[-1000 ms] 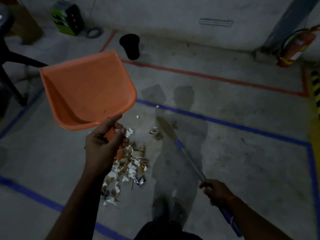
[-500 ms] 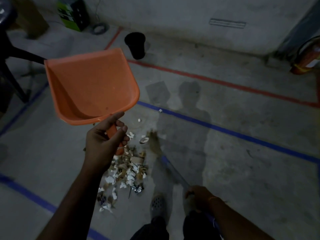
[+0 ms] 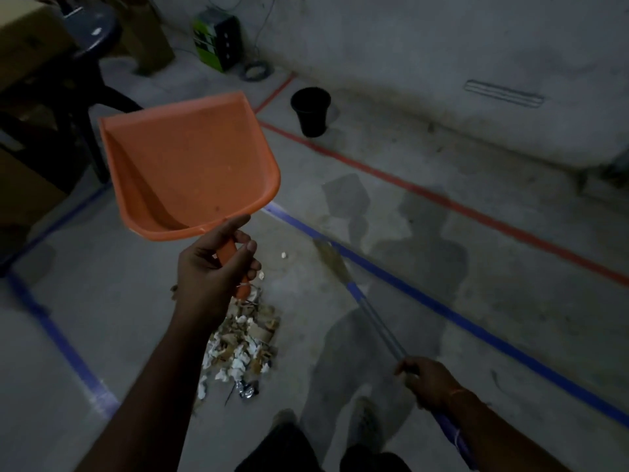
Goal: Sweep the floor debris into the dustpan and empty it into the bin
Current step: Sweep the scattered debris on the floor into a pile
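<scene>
From the head view, the left hand (image 3: pixel 214 267) grips the handle of the orange dustpan (image 3: pixel 190 165), fingers curled round it, and holds the pan up off the floor (image 3: pixel 442 267) with its open mouth tilted away, towards the wall. The pan looks bare inside apart from a few specks. Directly below that hand lies the debris (image 3: pixel 241 345), a loose heap of white and brown scraps on the concrete, with one white scrap (image 3: pixel 283 255) lying apart beyond the heap. The right hand (image 3: pixel 425 379) clasps the broom (image 3: pixel 367 308) low on its shaft; the shaft slants up and left, and the bristle end rests on the floor at a blue tape line (image 3: pixel 442 311), to the right of the heap and apart from it. The bin (image 3: pixel 310 110), small, black and upright, stands well beyond, near the wall and just past a red tape line (image 3: pixel 442 199). To the far left are a dark chair (image 3: pixel 78 80) and a cardboard box (image 3: pixel 23 52), and a green-and-black box (image 3: pixel 216 37) sits by the wall. The person's shoes (image 3: pixel 366 420) show at the bottom edge.
</scene>
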Motion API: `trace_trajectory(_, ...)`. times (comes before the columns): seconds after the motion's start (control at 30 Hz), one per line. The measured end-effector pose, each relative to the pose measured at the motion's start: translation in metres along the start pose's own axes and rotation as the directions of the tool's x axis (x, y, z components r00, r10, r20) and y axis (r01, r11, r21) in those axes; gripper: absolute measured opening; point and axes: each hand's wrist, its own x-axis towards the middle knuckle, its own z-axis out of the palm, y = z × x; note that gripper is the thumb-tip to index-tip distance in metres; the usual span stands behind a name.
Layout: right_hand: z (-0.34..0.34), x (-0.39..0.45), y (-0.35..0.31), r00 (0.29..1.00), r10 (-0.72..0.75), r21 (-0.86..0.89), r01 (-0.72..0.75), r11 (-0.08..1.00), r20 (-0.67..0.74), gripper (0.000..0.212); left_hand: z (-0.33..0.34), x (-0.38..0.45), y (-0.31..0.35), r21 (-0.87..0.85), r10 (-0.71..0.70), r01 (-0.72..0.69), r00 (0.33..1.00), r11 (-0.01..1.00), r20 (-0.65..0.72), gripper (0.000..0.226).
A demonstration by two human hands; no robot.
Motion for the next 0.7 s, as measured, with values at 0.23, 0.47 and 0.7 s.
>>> trace_trajectory(0.23,-0.055,0.067,-0.032,0.997,0.066,-0.107,-0.061,0.992,0.036,0.023,0.007,0.022,0.005,0.037,0.022,-0.017,0.988,0.999,-0.154,0.041)
trace_trajectory(0.47,-0.031,0.133,-0.127,0.935,-0.033,-0.341,0.162,0.926,0.353,0.021,-0.01,0.068,-0.013,0.067,-0.022,0.045,0.952,0.997,-0.307,0.041)
trace_trajectory(0.7,-0.084,0.187,-0.178,0.902,-0.115,-0.306,0.259,0.916,0.417,0.029,-0.017,0.147,-0.011,0.026,0.001,0.01,0.915,1.0,-0.403,0.042)
